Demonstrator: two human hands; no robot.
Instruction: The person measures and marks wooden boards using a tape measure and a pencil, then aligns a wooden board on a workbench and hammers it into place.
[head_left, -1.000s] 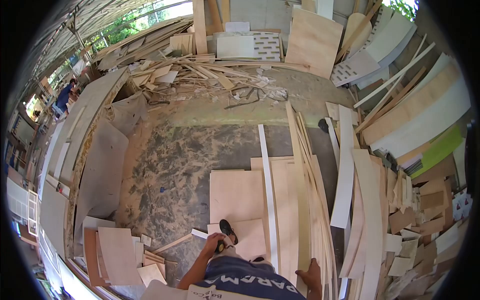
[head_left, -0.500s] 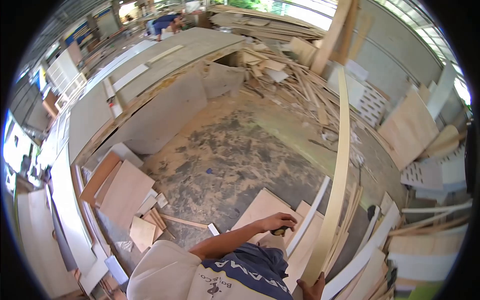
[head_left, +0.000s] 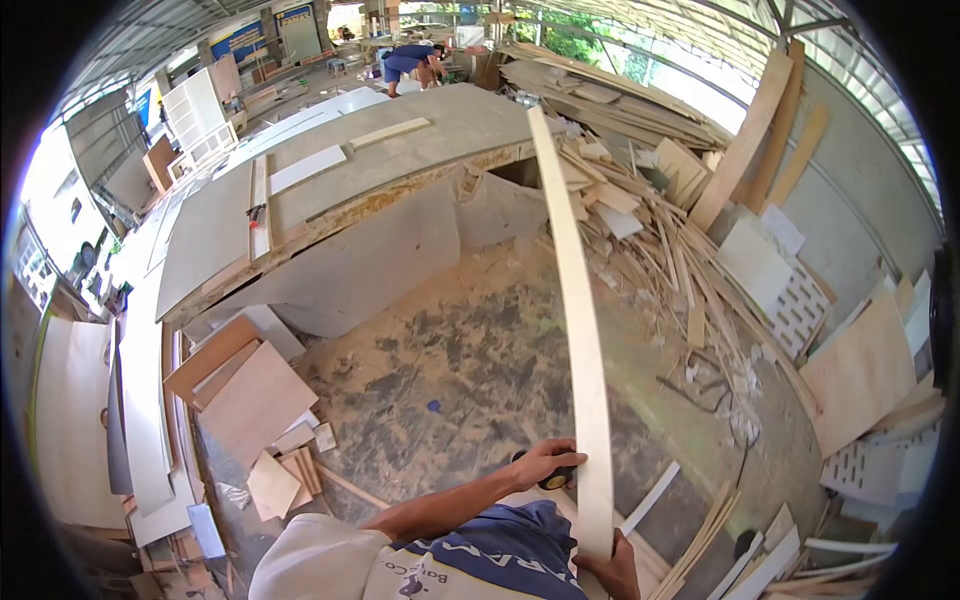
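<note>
A long, pale wooden plank (head_left: 580, 310) rises from near my body and points away toward the large workbench. My right hand (head_left: 616, 568) is closed around the plank's near end, at the bottom of the view. Closed on a small black and yellow tape measure (head_left: 555, 481), my left hand (head_left: 545, 462) is close beside the plank's left edge. Whether the left fingers touch the wood I cannot tell.
A large workbench (head_left: 400, 115) with strips and a red-tipped tool on it stands ahead. Scrap wood (head_left: 690, 270) is heaped at the right. Plywood offcuts (head_left: 260, 400) lie at the left. Another person (head_left: 405, 65) bends over beyond the bench.
The plank has swung left in view, its far end now toward the bench. My left hand with the tape measure has come up beside it. My right hand still grips the near end.
</note>
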